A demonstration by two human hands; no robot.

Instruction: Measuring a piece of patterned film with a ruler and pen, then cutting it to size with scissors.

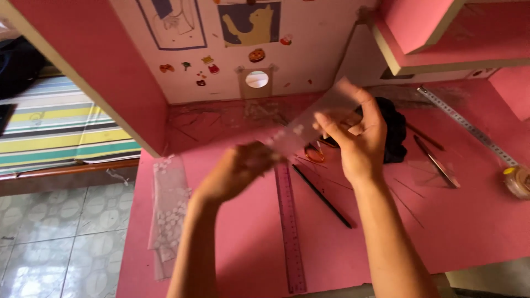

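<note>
A pink ruler (289, 226) and black pencil (323, 197) lie on the pink desk (469, 221).

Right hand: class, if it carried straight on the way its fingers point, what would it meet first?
The right hand points up-left while gripping a clear plastic strip. Beyond that, probably the sticker-covered back wall near its round hole; depth is unclear.

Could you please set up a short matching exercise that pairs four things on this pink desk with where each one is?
Things:
1. clear plastic sheet
2. pink ruler
3. black pencil
4. roll of tape

Places:
A. at the desk's far right edge
B. held up between the left hand and right hand
C. lying slantwise just right of the ruler
D. flat on the desk under the left hand

Pairs: 1-B, 2-D, 3-C, 4-A
</note>
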